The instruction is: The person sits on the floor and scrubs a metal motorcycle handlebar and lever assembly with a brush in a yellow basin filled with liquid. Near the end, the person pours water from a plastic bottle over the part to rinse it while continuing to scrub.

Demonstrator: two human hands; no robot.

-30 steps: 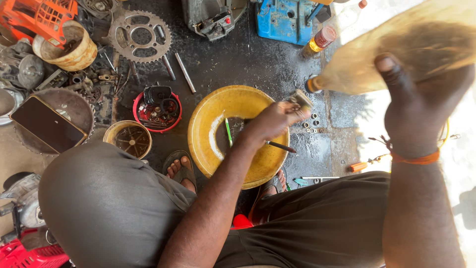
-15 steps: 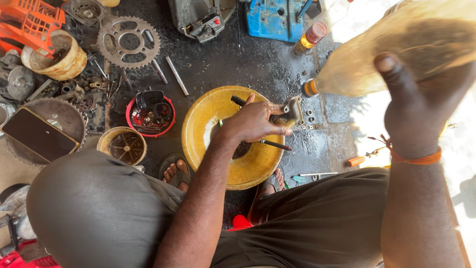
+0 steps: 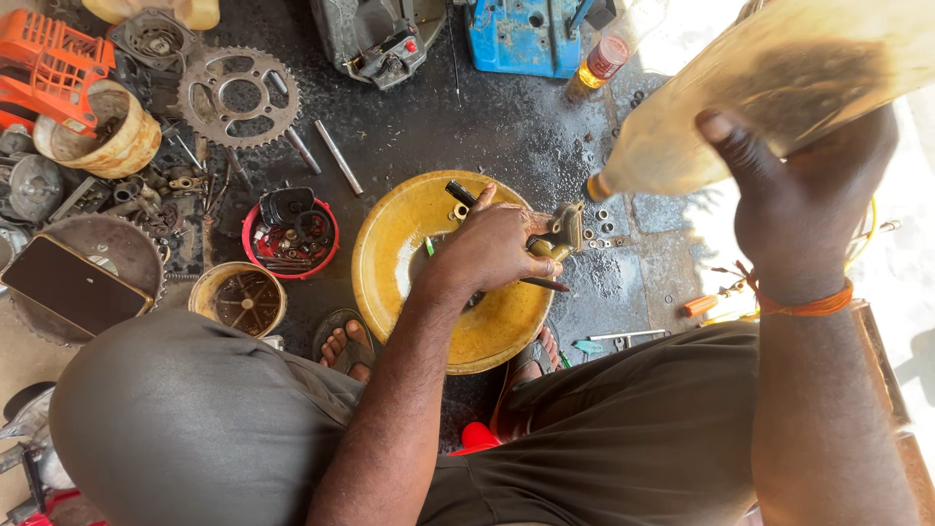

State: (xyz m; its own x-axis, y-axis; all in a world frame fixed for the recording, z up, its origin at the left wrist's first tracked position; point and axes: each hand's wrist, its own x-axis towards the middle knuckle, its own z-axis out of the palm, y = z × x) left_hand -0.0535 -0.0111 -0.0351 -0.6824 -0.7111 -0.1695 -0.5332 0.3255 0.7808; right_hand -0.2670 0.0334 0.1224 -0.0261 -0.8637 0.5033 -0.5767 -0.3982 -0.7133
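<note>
The left hand [image 3: 492,248] is curling its fingers around a small brass-coloured metal part [image 3: 563,232] over the round yellow basin [image 3: 390,258]. The right hand [image 3: 794,195] is gripping a tilted, cloudy yellowish plastic bottle [image 3: 682,136], spout just above the part.

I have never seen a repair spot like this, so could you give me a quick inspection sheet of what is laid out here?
Surface: dark, oily ground, wet-looking near the basin.
Job's things: yellow basin; small metal part held over its rim; large plastic bottle tilted, neck towards the part.
Clutter: toothed sprocket, red bowl of small parts, loose washers, small capped bottle, blue casing.
Hands: left hand grips the part; right hand holds the bottle.
Cables: nothing seen for certain.
Surroundings: orange housing; the person's sandalled feet.
</note>
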